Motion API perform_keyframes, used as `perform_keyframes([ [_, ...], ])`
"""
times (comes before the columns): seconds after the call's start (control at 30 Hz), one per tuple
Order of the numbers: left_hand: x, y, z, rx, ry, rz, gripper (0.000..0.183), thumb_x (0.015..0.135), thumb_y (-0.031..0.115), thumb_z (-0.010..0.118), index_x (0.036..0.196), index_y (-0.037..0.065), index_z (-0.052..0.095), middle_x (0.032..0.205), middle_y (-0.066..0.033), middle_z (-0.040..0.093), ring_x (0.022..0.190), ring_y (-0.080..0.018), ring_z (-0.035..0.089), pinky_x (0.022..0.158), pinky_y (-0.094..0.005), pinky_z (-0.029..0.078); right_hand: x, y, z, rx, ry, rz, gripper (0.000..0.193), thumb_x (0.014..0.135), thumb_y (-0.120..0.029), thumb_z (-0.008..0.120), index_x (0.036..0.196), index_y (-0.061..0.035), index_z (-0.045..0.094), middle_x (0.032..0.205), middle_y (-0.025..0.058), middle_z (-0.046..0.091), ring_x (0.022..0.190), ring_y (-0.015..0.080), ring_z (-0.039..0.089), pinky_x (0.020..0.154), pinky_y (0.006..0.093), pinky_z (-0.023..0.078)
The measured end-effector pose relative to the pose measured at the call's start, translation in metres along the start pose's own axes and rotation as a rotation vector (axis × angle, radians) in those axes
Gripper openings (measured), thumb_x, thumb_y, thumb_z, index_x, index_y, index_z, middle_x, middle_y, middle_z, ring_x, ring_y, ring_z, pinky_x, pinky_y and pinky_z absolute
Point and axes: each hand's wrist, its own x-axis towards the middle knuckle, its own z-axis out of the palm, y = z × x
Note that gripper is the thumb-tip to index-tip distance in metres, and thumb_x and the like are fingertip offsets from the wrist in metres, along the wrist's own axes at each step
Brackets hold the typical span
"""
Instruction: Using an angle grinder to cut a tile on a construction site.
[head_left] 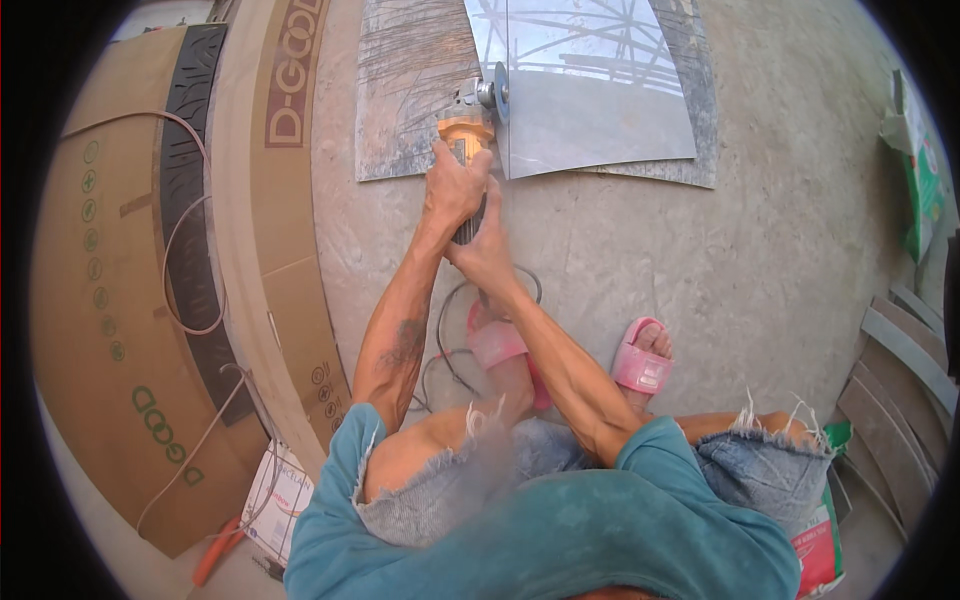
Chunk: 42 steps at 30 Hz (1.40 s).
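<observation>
An orange angle grinder (466, 134) with a thin blue disc (502, 88) points away from me. My left hand (457, 188) wraps round its body just behind the metal head. Closer to me, my right hand (486, 245) grips the dark rear handle. The disc stands on edge at a straight line running along the left part of a glossy grey tile (600, 110); whether it has cut through there I cannot tell. Beneath the tile lies a scored, dusty board (405, 120), showing on both sides.
Long cardboard boxes (290, 230) line the left side, with a pinkish cord (168, 250) over them. The grinder's dark cable (440, 340) loops beside my pink slippers (640, 368). Cut tile pieces (890, 390) lean at right, below a green and white bag (925, 185).
</observation>
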Motion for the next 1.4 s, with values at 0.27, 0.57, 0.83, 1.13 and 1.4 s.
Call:
perform_keyframes([
  [0.27, -0.015, 0.003, 0.000, -0.029, -0.024, -0.063, 0.073, 0.088, 0.047, 0.062, 0.124, -0.013, 0.041, 0.106, -0.0431, 0.064, 0.103, -0.0556, 0.064, 0.093, -0.0536, 0.050, -0.012, 0.005, 0.001, -0.024, 0.015, -0.002, 0.121, 0.074, -0.033, 0.089, 0.159, -0.0007, 0.009, 0.135, 0.0309, 0.058, 0.123, 0.0446, 0.062, 0.100, 0.0468, 0.050],
  [0.57, -0.026, -0.008, 0.000, -0.020, -0.012, -0.033, 0.073, 0.088, 0.048, 0.062, 0.123, -0.012, 0.041, 0.105, -0.0444, 0.063, 0.101, -0.0577, 0.063, 0.091, -0.0557, 0.050, -0.027, -0.013, -0.002, 0.131, -0.052, 0.182, 0.116, 0.073, -0.019, 0.090, 0.158, -0.0013, 0.014, 0.148, 0.0216, 0.044, 0.138, 0.0328, 0.046, 0.112, 0.0432, 0.039],
  [0.83, -0.040, -0.014, 0.004, -0.019, -0.014, -0.024, 0.071, 0.090, 0.049, 0.063, 0.122, -0.011, 0.040, 0.101, -0.0448, 0.063, 0.100, -0.0596, 0.062, 0.089, -0.0574, 0.050, -0.038, 0.004, -0.001, 0.020, 0.006, 0.000, 0.119, 0.075, -0.031, 0.089, 0.158, 0.0001, 0.009, 0.141, 0.0336, 0.051, 0.129, 0.0476, 0.056, 0.103, 0.0484, 0.047],
  [1.13, -0.049, -0.018, 0.004, -0.051, -0.033, -0.020, 0.067, 0.091, 0.048, 0.063, 0.118, -0.010, 0.042, 0.100, -0.0445, 0.063, 0.098, -0.0592, 0.063, 0.086, -0.0564, 0.051, -0.047, 0.016, 0.001, 0.000, 0.008, -0.027, 0.118, 0.075, -0.028, 0.089, 0.158, 0.0024, 0.011, 0.146, 0.0340, 0.047, 0.133, 0.0471, 0.052, 0.107, 0.0489, 0.045],
  [1.4, -0.053, -0.029, 0.006, -0.038, -0.035, -0.038, 0.071, 0.090, 0.052, 0.061, 0.119, -0.010, 0.041, 0.099, -0.0447, 0.064, 0.097, -0.0588, 0.064, 0.087, -0.0564, 0.051, -0.057, 0.014, 0.001, 0.019, -0.033, 0.090, 0.120, 0.075, -0.030, 0.089, 0.158, 0.0027, 0.009, 0.147, 0.0356, 0.044, 0.135, 0.0488, 0.049, 0.108, 0.0492, 0.044],
])
